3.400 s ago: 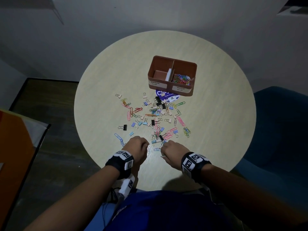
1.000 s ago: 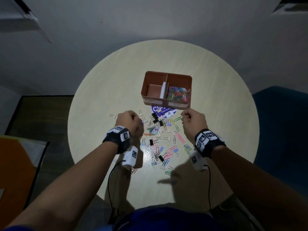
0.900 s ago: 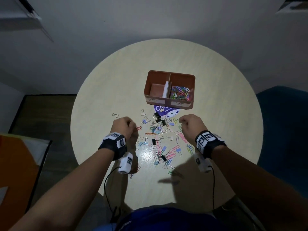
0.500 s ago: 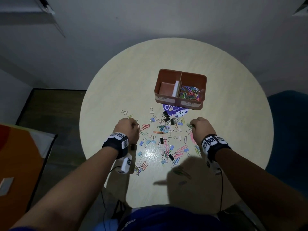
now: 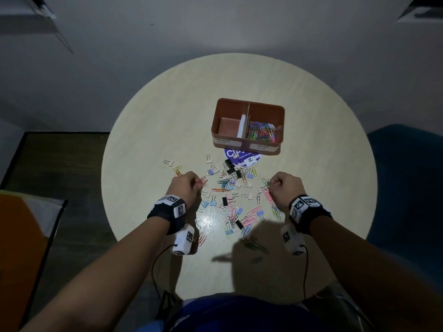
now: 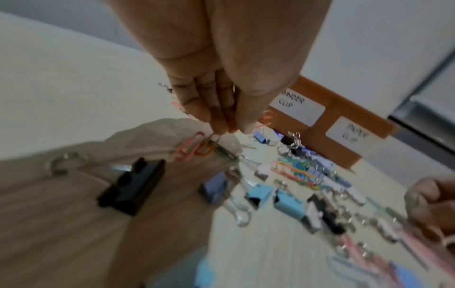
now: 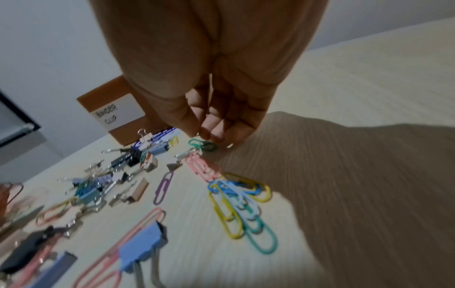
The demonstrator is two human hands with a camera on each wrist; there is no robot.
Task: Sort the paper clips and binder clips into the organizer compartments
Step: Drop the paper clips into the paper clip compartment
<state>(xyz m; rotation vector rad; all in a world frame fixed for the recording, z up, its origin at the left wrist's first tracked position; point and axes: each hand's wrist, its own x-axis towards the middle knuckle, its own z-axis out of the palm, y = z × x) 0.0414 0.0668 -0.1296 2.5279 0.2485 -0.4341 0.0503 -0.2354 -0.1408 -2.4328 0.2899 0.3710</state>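
The brown organizer (image 5: 248, 104) stands at the table's middle; its right compartment, labelled for paper clips, holds several coloured paper clips (image 5: 262, 131), and the left one, labelled for binder clips, looks bare. In front of it lies a loose pile of paper clips and binder clips (image 5: 230, 195). My left hand (image 5: 197, 184) is at the pile's left edge, its fingertips (image 6: 216, 127) pinching a red paper clip (image 6: 194, 148). At the pile's right edge, my right hand (image 5: 271, 185) has its curled fingertips (image 7: 216, 134) closed on a green paper clip (image 7: 202, 145).
A round purple sticker (image 5: 242, 156) lies under the organizer's front. A black binder clip (image 6: 133, 185) sits close to my left hand. The round table (image 5: 167, 116) ends near my body. A blue chair (image 5: 407, 176) stands at the right and an orange object (image 5: 19, 236) at the left.
Both hands went from the near edge up to the organizer, then drew back to the pile. They now sit lower, fingertips on a red clip and a green clip.
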